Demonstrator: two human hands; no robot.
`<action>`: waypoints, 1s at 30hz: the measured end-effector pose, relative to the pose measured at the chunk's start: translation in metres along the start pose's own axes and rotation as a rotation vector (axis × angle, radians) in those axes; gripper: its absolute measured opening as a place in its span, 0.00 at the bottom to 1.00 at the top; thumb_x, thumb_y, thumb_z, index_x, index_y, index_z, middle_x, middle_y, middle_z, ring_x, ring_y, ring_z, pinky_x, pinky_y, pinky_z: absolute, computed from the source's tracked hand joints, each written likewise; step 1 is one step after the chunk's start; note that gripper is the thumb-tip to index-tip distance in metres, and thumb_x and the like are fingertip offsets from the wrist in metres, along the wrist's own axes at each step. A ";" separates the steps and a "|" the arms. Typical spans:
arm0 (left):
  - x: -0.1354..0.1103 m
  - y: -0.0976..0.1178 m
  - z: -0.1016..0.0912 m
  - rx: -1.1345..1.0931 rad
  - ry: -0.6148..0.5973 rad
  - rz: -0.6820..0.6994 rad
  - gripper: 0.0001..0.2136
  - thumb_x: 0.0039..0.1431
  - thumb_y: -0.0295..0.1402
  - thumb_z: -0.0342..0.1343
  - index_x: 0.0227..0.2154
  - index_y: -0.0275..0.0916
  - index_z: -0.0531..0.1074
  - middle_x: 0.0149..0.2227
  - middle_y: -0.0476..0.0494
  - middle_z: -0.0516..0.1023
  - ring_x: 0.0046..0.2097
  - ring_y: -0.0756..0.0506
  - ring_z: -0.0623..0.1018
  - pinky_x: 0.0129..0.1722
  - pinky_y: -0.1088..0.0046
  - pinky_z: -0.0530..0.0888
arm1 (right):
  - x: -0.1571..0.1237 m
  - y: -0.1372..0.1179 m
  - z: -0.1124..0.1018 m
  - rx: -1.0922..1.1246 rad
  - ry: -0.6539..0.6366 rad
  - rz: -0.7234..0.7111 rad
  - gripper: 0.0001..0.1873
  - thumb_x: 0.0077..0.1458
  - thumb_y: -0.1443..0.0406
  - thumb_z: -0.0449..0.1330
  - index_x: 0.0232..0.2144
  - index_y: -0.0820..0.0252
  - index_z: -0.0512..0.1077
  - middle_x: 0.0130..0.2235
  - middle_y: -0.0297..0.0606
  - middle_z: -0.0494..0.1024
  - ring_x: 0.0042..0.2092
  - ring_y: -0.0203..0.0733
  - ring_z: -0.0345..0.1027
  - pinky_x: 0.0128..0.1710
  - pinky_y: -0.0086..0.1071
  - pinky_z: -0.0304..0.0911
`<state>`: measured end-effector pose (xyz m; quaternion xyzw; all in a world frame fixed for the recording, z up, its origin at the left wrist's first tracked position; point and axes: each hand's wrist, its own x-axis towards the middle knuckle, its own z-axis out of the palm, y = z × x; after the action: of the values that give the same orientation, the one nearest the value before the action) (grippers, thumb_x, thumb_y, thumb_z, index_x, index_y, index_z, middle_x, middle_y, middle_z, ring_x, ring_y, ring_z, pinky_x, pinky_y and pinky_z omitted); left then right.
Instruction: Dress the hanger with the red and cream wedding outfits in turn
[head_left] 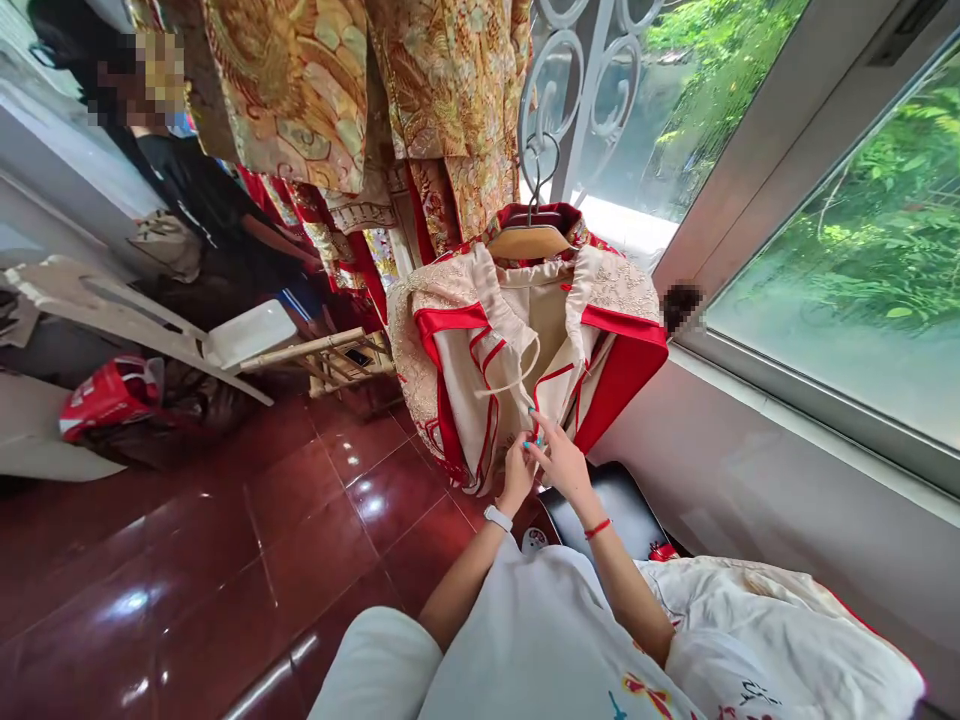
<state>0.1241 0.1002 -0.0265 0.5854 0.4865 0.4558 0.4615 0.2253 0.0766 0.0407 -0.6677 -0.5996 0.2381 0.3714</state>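
A cream and red embroidered jacket (465, 350) hangs open on a wooden hanger (529, 240), hooked onto a white metal scroll rail (585, 70). Both my hands are raised to its lower front edge. My left hand (517, 475), with a white watch on the wrist, pinches the fabric or a red-edged tie near the hem. My right hand (559, 455), with a red cord at the wrist, has its fingers closed on the same strip of cloth just beside it.
More gold and red robes (337, 90) hang at the upper left. Another person in black (202, 200) stands behind them. A white folding chair (247, 335) and a red bag (112, 395) stand on the red tiled floor (262, 550). A window (847, 240) runs along the right.
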 end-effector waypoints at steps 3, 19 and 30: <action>-0.005 0.008 -0.005 -0.006 0.009 -0.018 0.05 0.64 0.31 0.51 0.39 0.39 0.71 0.37 0.43 0.79 0.39 0.45 0.78 0.42 0.69 0.73 | 0.013 0.007 0.009 0.086 0.077 0.015 0.24 0.56 0.61 0.58 0.55 0.55 0.68 0.41 0.39 0.75 0.36 0.43 0.70 0.38 0.36 0.66; -0.029 0.048 -0.025 0.205 0.153 0.194 0.07 0.63 0.26 0.51 0.40 0.41 0.71 0.38 0.44 0.77 0.41 0.46 0.77 0.43 0.68 0.75 | -0.008 0.010 0.006 0.494 -0.010 0.070 0.09 0.53 0.58 0.55 0.27 0.57 0.66 0.27 0.32 0.71 0.30 0.38 0.63 0.31 0.30 0.61; -0.019 0.064 -0.038 0.295 -0.003 0.352 0.09 0.68 0.29 0.50 0.41 0.41 0.76 0.42 0.44 0.75 0.46 0.45 0.77 0.49 0.66 0.76 | -0.030 0.011 0.000 0.509 -0.066 -0.030 0.10 0.59 0.58 0.55 0.33 0.58 0.70 0.30 0.35 0.74 0.34 0.40 0.67 0.35 0.31 0.65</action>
<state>0.0947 0.0786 0.0406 0.7231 0.4375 0.4523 0.2848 0.2272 0.0473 0.0283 -0.5355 -0.5421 0.3974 0.5114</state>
